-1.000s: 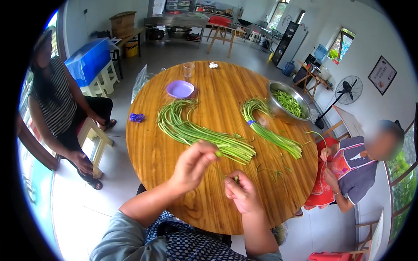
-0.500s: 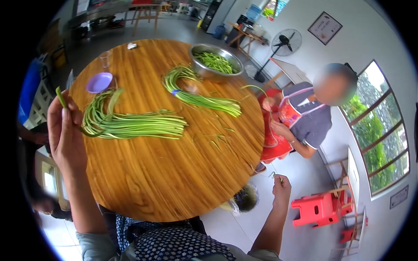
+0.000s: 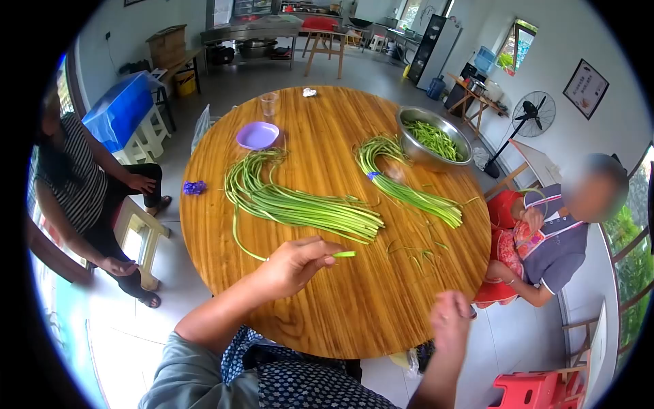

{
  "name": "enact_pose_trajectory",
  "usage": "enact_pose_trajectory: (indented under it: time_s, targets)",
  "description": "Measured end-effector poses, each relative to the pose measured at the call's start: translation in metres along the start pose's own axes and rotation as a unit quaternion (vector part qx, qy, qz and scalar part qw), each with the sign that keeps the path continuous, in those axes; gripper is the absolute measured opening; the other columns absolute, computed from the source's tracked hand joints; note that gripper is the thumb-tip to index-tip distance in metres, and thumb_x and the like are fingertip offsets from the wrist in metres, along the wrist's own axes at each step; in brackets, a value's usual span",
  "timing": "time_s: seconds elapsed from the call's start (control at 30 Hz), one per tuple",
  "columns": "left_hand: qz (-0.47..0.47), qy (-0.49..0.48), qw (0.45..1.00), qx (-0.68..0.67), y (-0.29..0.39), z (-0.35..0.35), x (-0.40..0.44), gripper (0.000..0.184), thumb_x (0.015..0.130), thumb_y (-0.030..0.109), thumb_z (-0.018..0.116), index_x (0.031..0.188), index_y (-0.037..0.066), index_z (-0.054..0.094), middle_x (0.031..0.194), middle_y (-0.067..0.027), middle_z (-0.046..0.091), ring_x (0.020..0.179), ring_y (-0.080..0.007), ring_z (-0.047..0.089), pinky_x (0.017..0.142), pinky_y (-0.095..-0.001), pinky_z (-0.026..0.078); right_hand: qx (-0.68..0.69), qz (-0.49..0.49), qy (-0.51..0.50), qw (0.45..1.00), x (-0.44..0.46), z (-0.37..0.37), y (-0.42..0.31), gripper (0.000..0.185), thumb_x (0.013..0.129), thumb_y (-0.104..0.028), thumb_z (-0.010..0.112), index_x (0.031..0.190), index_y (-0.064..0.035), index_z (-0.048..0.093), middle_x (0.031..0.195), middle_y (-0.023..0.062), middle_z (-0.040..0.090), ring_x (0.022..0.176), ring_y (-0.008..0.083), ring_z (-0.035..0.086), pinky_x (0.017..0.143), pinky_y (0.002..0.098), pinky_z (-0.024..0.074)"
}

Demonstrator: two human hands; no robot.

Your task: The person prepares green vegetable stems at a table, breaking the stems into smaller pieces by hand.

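Note:
My left hand is closed on a garlic scape above the near part of the round table. The scape's pale cut end sticks out past my fingertips, and its thin tail runs back from my hand toward the loose bunch of garlic scapes. That bunch lies curled just beyond my left hand. Off the table's near right edge, my right hand is closed and a little blurred; whatever may be in its fingers is hidden. Farther right lies a second bunch of garlic scapes, tied with a blue band.
A steel bowl of cut green pieces stands at the wooden table's far right. Nearby are a purple dish, a clear cup and scattered scraps. A co-worker sits right, another person left.
My left hand has come right and down over the table with the scape. My right hand no longer shows the green bit at its fingertips. The view has turned left.

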State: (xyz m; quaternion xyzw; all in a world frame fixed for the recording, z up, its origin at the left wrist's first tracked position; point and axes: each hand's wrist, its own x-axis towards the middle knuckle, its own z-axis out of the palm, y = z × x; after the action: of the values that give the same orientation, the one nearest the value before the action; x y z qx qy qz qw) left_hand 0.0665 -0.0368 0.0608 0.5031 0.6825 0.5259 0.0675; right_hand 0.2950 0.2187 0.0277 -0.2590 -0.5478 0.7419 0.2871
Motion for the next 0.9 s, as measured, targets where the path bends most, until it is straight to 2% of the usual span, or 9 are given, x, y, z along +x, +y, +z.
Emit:
enact_pose_trajectory:
  time_s: [0.1, 0.33, 0.4, 0.47, 0.5, 0.57, 0.73, 0.83, 0.9]
  targets:
    - [0.035, 0.012, 0.996, 0.078, -0.002, 0.007, -0.003, 0.016, 0.086, 0.003, 0.064, 0.102, 0.003, 0.063, 0.084, -0.0155, 0.061, 0.077, -0.0331, 0.063, 0.067, -0.0385, 0.051, -0.045, -0.018, -0.205, 0.977, 0.002, 0.075, 0.001, 0.019, 0.099, -0.022, 0.056, 0.092, -0.0054, 0.06, 0.065, -0.0055, 0.042, 0.053, 0.0031, 0.033, 0.045, 0.0195, 0.0263]
    - [0.051, 0.052, 0.989, 0.127, -0.004, 0.008, -0.016, 0.014, 0.084, 0.005, 0.067, 0.098, 0.003, 0.063, 0.08, -0.0147, 0.061, 0.075, -0.0354, 0.061, 0.065, -0.0398, 0.051, -0.251, -0.133, -0.29, 0.914, 0.019, 0.148, 0.0, 0.022, 0.097, -0.025, 0.06, 0.086, -0.0065, 0.058, 0.07, -0.0031, 0.05, 0.059, 0.0051, 0.042, 0.05, 0.0238, 0.0327]
    - [-0.03, -0.002, 0.999, 0.042, 0.001, 0.002, -0.02, 0.013, 0.087, 0.009, 0.067, 0.098, 0.002, 0.064, 0.082, -0.0115, 0.065, 0.076, -0.0254, 0.065, 0.065, -0.0345, 0.051, -0.26, -0.122, -0.294, 0.912, 0.019, 0.151, 0.002, 0.023, 0.096, -0.025, 0.061, 0.083, -0.0066, 0.056, 0.069, -0.0037, 0.048, 0.058, 0.005, 0.041, 0.049, 0.0237, 0.0318]
    - [-0.041, -0.035, 0.996, -0.073, 0.003, -0.003, -0.023, 0.012, 0.089, 0.008, 0.065, 0.099, 0.001, 0.063, 0.085, -0.0109, 0.066, 0.078, -0.0223, 0.065, 0.068, -0.0331, 0.052, -0.092, 0.059, -0.321, 0.941, 0.018, 0.148, 0.006, 0.021, 0.098, -0.022, 0.058, 0.084, -0.0067, 0.054, 0.07, -0.003, 0.048, 0.055, 0.0049, 0.038, 0.048, 0.0226, 0.0296]
    - [-0.05, -0.069, 0.979, -0.186, 0.004, -0.003, -0.025, 0.011, 0.091, 0.008, 0.063, 0.099, 0.0, 0.062, 0.088, -0.0102, 0.067, 0.08, -0.0191, 0.065, 0.072, -0.0317, 0.052, -0.094, 0.063, -0.318, 0.941, 0.014, 0.147, 0.015, 0.021, 0.098, -0.022, 0.058, 0.084, -0.0067, 0.054, 0.07, -0.003, 0.048, 0.055, 0.0049, 0.038, 0.048, 0.0226, 0.0296]
    - [-0.059, -0.065, 0.959, -0.269, -0.003, 0.0, -0.026, 0.012, 0.093, 0.008, 0.062, 0.1, 0.0, 0.061, 0.09, -0.0083, 0.067, 0.084, -0.0153, 0.064, 0.075, -0.0298, 0.051, 0.16, 0.189, -0.375, 0.894, 0.01, 0.152, 0.031, 0.017, 0.1, -0.019, 0.053, 0.087, -0.007, 0.054, 0.072, -0.0016, 0.049, 0.054, 0.0049, 0.035, 0.048, 0.021, 0.0272]
    - [-0.091, -0.059, 0.906, -0.409, -0.012, 0.005, -0.03, 0.012, 0.095, 0.01, 0.06, 0.1, 0.0, 0.063, 0.091, -0.0048, 0.065, 0.085, -0.0114, 0.061, 0.079, -0.0275, 0.05, 0.198, 0.195, -0.39, 0.878, 0.01, 0.154, 0.036, 0.015, 0.1, -0.019, 0.053, 0.09, -0.008, 0.054, 0.074, -0.0005, 0.051, 0.054, 0.0055, 0.035, 0.048, 0.0204, 0.0265]
    - [-0.118, -0.1, 0.924, -0.349, -0.014, -0.002, -0.023, 0.014, 0.096, 0.012, 0.059, 0.101, 0.0, 0.062, 0.09, -0.0043, 0.065, 0.085, -0.0116, 0.061, 0.079, -0.0272, 0.05, 0.083, 0.142, -0.318, 0.934, 0.021, 0.152, 0.018, 0.016, 0.097, -0.019, 0.058, 0.089, -0.0063, 0.054, 0.072, -0.0005, 0.052, 0.054, 0.0071, 0.038, 0.048, 0.0221, 0.03]
    - [-0.168, -0.127, 0.952, -0.222, -0.014, -0.004, -0.021, 0.016, 0.097, 0.014, 0.058, 0.102, 0.0, 0.062, 0.091, -0.0028, 0.064, 0.086, -0.0101, 0.058, 0.079, -0.0272, 0.048, -0.301, -0.208, -0.284, 0.886, 0.02, 0.154, 0.0, 0.017, 0.094, -0.018, 0.062, 0.089, -0.0043, 0.053, 0.068, 0.0028, 0.054, 0.053, 0.0111, 0.044, 0.048, 0.0259, 0.0361]
